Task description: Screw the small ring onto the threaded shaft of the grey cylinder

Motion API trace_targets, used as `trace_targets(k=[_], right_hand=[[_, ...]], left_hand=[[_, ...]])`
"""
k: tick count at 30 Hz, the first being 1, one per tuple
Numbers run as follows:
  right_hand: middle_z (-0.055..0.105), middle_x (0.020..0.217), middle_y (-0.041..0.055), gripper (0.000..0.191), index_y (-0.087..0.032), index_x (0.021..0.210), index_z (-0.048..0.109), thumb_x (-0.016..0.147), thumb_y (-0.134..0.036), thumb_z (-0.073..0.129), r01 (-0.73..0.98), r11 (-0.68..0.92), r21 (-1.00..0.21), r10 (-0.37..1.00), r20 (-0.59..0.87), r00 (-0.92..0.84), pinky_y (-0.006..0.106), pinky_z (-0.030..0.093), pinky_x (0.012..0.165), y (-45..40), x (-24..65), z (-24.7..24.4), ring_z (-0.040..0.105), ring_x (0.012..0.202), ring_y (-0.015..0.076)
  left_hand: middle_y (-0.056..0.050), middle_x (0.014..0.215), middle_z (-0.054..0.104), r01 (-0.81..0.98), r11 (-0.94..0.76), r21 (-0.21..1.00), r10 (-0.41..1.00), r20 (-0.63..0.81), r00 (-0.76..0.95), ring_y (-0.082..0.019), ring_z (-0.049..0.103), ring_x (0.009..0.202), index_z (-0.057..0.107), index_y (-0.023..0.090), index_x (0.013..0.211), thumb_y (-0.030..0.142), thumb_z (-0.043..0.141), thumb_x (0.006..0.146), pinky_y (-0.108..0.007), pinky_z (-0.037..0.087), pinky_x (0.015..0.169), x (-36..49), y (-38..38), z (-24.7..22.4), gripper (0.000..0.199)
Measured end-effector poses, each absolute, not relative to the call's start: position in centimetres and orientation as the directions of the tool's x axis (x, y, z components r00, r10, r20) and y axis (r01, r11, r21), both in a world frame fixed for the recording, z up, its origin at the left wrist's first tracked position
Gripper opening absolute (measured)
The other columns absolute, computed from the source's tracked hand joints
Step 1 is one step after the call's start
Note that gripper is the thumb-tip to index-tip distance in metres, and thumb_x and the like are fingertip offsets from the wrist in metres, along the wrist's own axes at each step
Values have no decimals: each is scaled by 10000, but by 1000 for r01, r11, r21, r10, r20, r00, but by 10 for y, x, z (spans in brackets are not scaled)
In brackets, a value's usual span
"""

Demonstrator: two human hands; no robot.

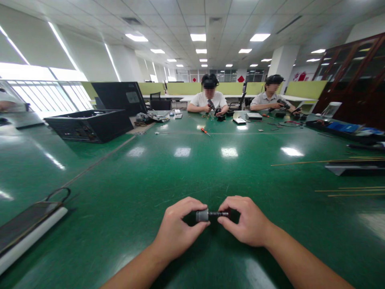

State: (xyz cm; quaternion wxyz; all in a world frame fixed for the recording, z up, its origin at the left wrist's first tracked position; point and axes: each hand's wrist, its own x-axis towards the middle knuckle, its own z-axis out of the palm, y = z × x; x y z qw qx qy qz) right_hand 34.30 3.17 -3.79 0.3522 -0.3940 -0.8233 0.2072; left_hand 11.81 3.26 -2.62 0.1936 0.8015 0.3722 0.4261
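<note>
Just above the green table [186, 176], at the lower middle, a small part with a grey cylinder [202, 215] and a thin dark metal shaft [214, 214] lies sideways between my hands. My left hand [179, 224] pinches the grey cylinder at its left end between thumb and fingers. On the other side my right hand [248, 222] has its thumb and fingertips closed on the right end of the shaft. The fingertips hide part of each end.
A black-edged panel [28, 228] lies at the lower left, an open black case [96, 122] behind it. An orange screwdriver [205, 131] lies ahead. Thin rods [303, 163] reach in from the right. Two people with power tools sit across the table.
</note>
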Motion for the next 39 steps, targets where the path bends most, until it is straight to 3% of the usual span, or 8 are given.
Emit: trace_targets(k=[39], right_hand=[[666,761,-2,22,-206,840,652,820,-205,661,523,585,-620,809,407,-424,298,410,690,34,347,-36,602,705,169]], left_hand=[[-12,889,717,449,-658,605,752,556,353,-147,680,804,708,215,954,117,783,715,-247,531,745,115,36,-25,269]])
